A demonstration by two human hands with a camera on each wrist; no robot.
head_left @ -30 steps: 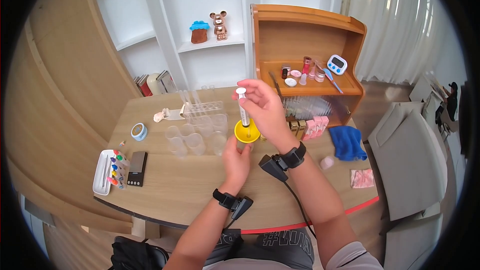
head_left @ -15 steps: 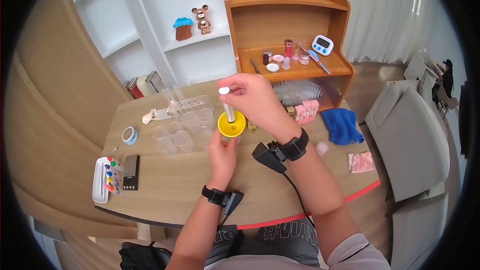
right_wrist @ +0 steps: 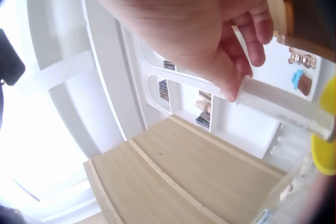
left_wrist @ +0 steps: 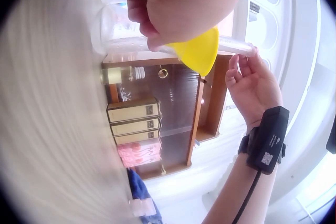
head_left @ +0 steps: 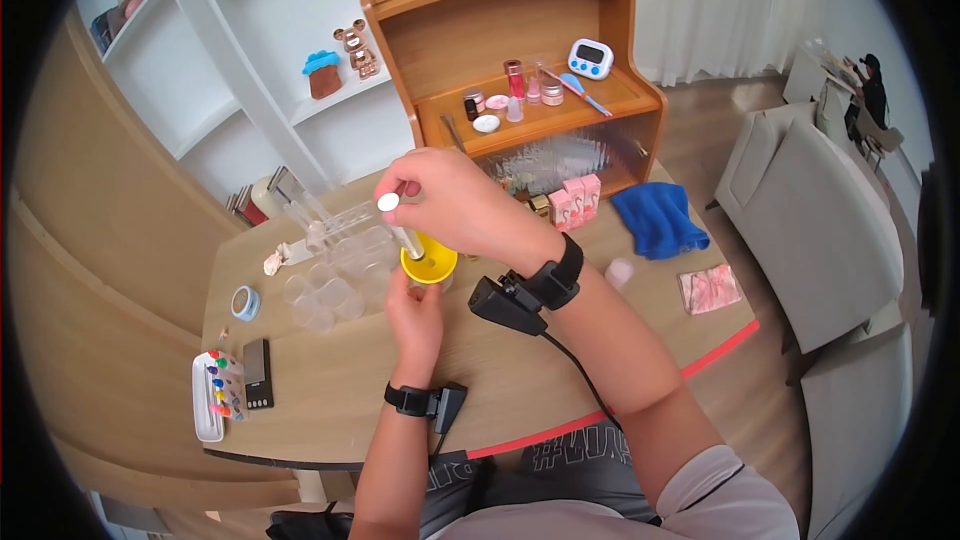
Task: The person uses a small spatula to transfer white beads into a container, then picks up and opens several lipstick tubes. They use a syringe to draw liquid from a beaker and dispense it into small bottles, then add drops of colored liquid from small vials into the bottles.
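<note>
In the head view my right hand pinches the top of a clear syringe with a white round end between thumb and fingers. The syringe leans, its lower end inside a yellow funnel. Below the funnel's rim, my left hand grips a clear container, mostly hidden behind the fingers. From the left wrist, the funnel sits just above my left hand, with the syringe reaching up to the right hand. The right wrist view shows the translucent syringe barrel at the thumb tip.
Left of the hands stand several clear cups and a test tube rack. A black scale and a white tray lie farther left. Pink boxes, a blue cloth and a wooden cabinet are at the right and back.
The head view has turned, so hands and table things sit farther left in it. The syringe leans more, its white end toward the left. Both hands keep their hold.
</note>
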